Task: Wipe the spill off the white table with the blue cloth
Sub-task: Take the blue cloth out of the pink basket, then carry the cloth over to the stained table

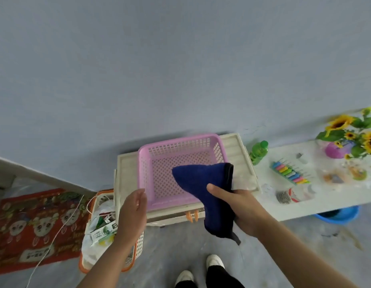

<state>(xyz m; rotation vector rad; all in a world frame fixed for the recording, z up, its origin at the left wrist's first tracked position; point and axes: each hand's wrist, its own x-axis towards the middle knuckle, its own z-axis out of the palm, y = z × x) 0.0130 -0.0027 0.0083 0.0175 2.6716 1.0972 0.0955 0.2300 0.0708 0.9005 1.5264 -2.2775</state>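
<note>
My right hand (pixel 240 206) grips the dark blue cloth (pixel 207 183), which hangs folded in the air over the front right corner of a pink mesh basket (pixel 147 163). My left hand (pixel 134 208) is open, fingers apart, beside the basket's front left corner and holding nothing. The white table (pixel 330 196) runs along the right side. An orange-brown smear, the spill (pixel 334 176), lies on its top near the flowers, well to the right of the cloth.
The basket rests on a cream tray-like stand (pixel 238 150). On the table are a green bottle (pixel 258 151), a row of coloured pegs (pixel 290 172), a small packet (pixel 292 194) and a sunflower vase (pixel 338 149). A blue basin (pixel 338 215) sits under it. An orange bin (pixel 97 229) and red mat (pixel 35 225) lie left.
</note>
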